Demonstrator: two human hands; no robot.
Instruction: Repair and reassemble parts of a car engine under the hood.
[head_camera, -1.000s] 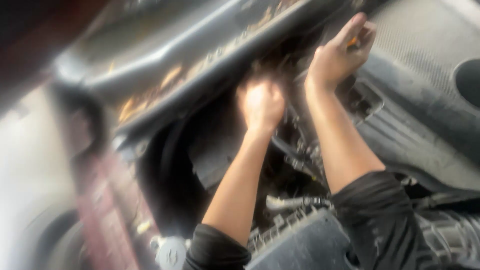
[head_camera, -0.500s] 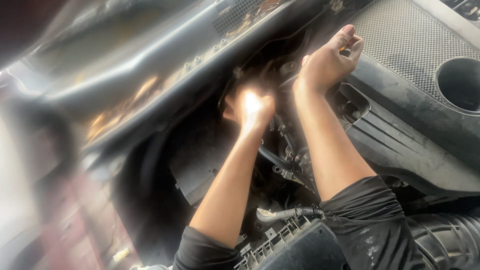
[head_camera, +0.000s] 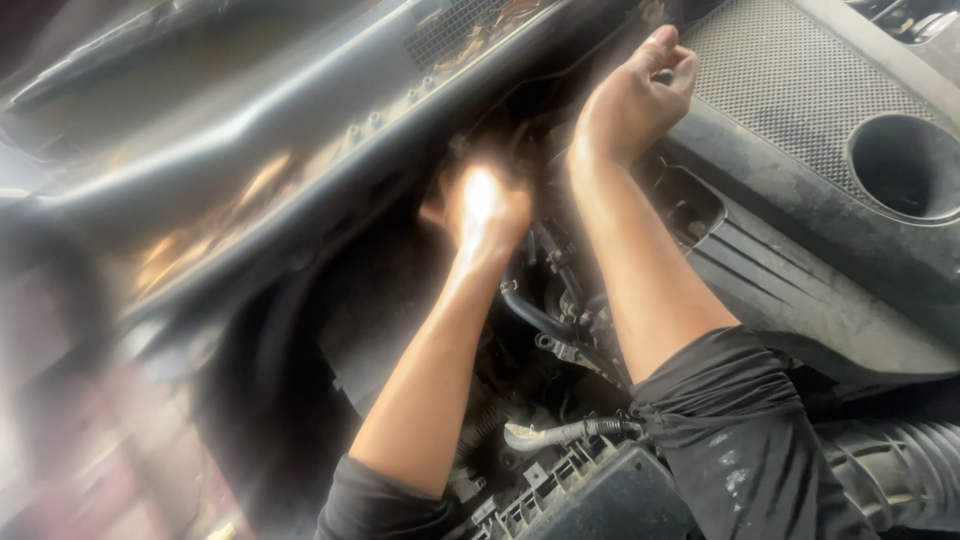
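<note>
I am leaning over a car's engine bay. My left hand (head_camera: 485, 205) reaches down into the dark gap between the cowl panel (head_camera: 300, 110) and the engine. It is lit by a sun patch and its fingers are hidden. Higher up, my right hand (head_camera: 630, 100) sits against the rear edge of the black textured engine cover (head_camera: 800, 110), fingers curled around a small dark tool (head_camera: 662, 75) that barely shows. Both forearms are bare, with black sleeves pushed up to the elbows.
A black rubber hose (head_camera: 530, 315) and metal fittings lie between my forearms. A corrugated intake duct (head_camera: 900, 470) and a black ribbed box (head_camera: 600, 495) sit near my elbows. The engine cover has a round recess (head_camera: 905, 165). The left side is blurred.
The view has shifted left and steadied. My right hand has curled tighter and stays at the cover's edge. My left hand remains down in the gap.
</note>
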